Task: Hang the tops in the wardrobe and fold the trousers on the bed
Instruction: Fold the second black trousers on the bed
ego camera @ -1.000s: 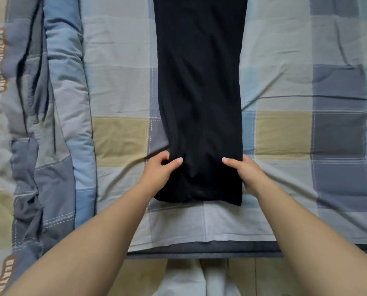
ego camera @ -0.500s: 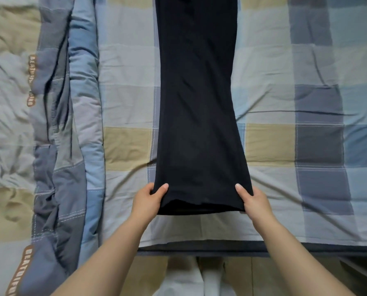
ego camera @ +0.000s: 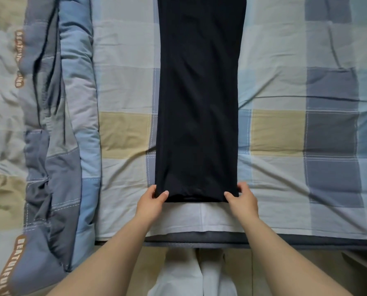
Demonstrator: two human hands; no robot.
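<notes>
Black trousers (ego camera: 197,103) lie flat on the checked bed sheet (ego camera: 285,135), stretched lengthwise away from me and running out of view at the top. Their near end sits close to the bed's front edge. My left hand (ego camera: 151,201) pinches the near left corner of the trousers, thumb on top. My right hand (ego camera: 243,199) pinches the near right corner the same way. The top end of the trousers is hidden beyond the frame.
A rolled blue, grey and beige quilt (ego camera: 56,135) with brown lettering lies along the left side of the bed. The bed's dark front edge (ego camera: 306,240) runs across below my hands. My legs in light trousers (ego camera: 195,276) stand on the wooden floor.
My hands have slid from the leg sides down to the near corners and drawn the trouser end straight and taut. The trousers now lie flatter and narrower.
</notes>
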